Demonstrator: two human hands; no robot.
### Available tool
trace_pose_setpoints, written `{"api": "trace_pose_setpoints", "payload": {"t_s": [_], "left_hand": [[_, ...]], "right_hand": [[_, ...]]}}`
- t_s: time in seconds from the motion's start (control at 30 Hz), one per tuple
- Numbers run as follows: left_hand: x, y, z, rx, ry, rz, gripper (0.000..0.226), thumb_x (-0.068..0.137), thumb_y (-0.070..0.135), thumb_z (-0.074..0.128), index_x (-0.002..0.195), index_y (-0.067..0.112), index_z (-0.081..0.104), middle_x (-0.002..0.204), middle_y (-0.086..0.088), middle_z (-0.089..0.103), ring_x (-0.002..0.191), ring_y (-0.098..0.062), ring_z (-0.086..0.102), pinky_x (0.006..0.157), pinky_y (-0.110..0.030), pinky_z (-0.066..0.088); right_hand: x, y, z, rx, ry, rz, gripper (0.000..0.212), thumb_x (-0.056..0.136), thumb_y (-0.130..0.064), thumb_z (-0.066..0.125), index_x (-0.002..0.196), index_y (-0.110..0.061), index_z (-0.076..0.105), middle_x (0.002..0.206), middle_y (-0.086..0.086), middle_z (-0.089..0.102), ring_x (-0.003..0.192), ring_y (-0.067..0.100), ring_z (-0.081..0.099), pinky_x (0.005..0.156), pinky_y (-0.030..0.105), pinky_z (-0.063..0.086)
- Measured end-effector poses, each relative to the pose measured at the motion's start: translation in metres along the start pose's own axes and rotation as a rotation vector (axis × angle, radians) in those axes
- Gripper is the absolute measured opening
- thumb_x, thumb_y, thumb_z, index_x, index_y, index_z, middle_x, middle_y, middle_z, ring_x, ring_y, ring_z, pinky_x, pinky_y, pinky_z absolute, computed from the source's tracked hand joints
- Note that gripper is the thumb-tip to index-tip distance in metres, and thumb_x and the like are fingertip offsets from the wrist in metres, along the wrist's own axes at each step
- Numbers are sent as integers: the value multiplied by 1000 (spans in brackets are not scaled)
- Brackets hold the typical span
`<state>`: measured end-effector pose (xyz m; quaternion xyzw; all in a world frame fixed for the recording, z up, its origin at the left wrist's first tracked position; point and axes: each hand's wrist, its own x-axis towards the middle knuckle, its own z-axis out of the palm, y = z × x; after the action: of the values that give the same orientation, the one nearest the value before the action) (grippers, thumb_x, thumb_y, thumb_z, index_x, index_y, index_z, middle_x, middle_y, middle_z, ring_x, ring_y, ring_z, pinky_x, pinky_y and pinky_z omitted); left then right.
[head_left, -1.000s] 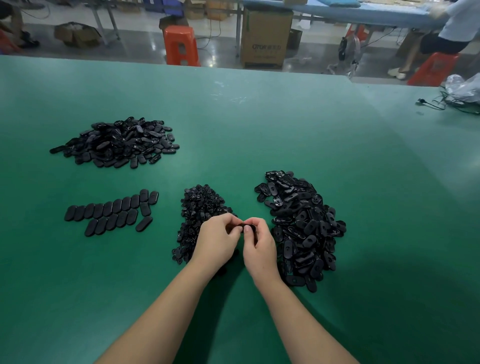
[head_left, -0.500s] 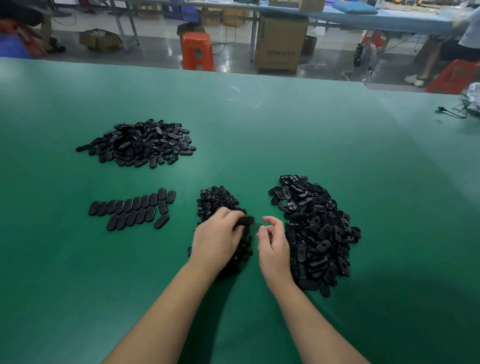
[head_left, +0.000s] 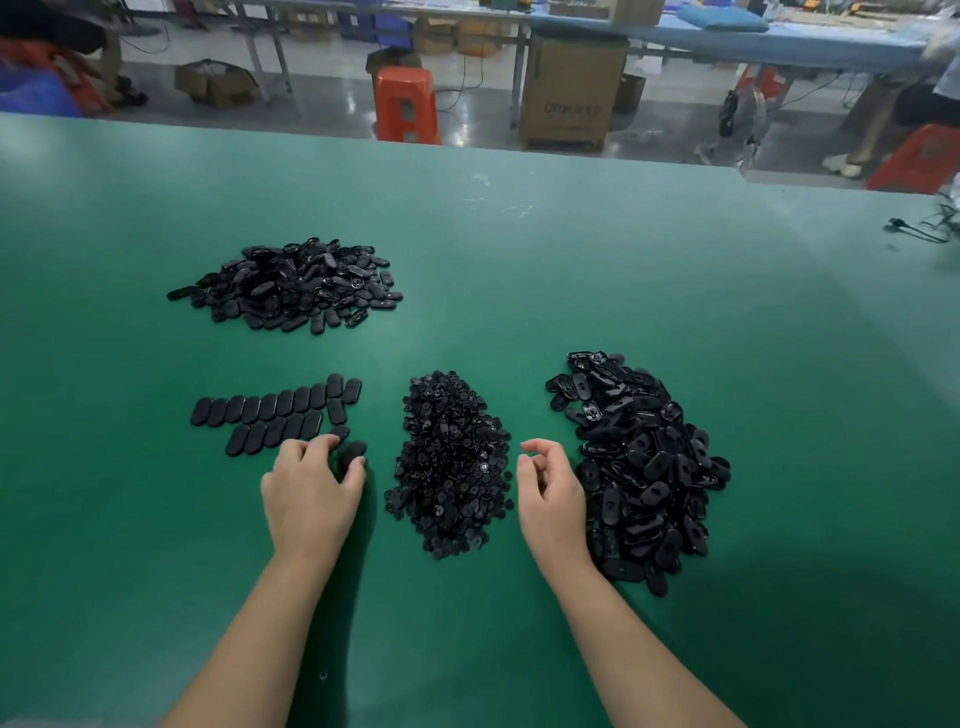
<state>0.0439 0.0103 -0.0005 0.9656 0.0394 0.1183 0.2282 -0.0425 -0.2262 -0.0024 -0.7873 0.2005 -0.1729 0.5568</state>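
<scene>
My left hand (head_left: 311, 488) sits low on the green table (head_left: 571, 270), fingers curled round a black oval piece (head_left: 354, 451) at the right end of two neat rows of black oval pieces (head_left: 280, 415). My right hand (head_left: 550, 488) hovers empty with loosely curled fingers between a pile of small black parts (head_left: 449, 462) and a pile of black oval shells (head_left: 639, 467) to its right. Another pile of black oval pieces (head_left: 291, 286) lies farther back on the left.
Past the table's far edge stand an orange stool (head_left: 405, 104), a cardboard box (head_left: 569, 88) and a long blue bench (head_left: 779, 41). A black cable (head_left: 914, 231) lies at the table's right edge. A person's legs (head_left: 883, 124) show at the far right.
My hands have parted. My left hand carried the oval piece left from above the small-parts pile to the end of the rows. My right hand stayed near the shell pile, empty.
</scene>
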Motion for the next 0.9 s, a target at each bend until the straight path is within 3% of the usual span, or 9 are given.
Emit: {"api": "trace_pose_setpoints", "payload": {"t_s": [0.4,0.53,0.7,0.9], "left_hand": [[18,-3,6,-66,79,-84,22,92,21,68,112,12,72,102,-13,60,89,-33,58,86,-44,39],[23,-3,9,19,139,29,33,85,13,74,118,12,72,117,-19,58,108,-42,49,89,-53,39],[28,2,17,132,-20,118,38,95,20,61,133,20,65,154,-14,43,145,-37,27,115,-54,21],[26,-2,15,43,87,85,34,91,4,64,123,12,71,145,-24,49,140,-44,34,115,-59,23]], "right_hand": [[0,-3,0,-32,7,3,11,101,-19,54,98,-28,60,72,-7,57,55,3,46,55,21,36],[0,-4,0,-30,2,4,13,102,-18,54,98,-29,60,71,-8,57,52,3,46,50,16,33],[0,-5,1,-40,3,12,13,102,-19,54,97,-30,60,71,-7,57,52,3,46,48,16,34],[1,-5,1,-55,1,19,14,102,-18,53,96,-28,60,73,-4,60,51,3,46,48,17,34]]}}
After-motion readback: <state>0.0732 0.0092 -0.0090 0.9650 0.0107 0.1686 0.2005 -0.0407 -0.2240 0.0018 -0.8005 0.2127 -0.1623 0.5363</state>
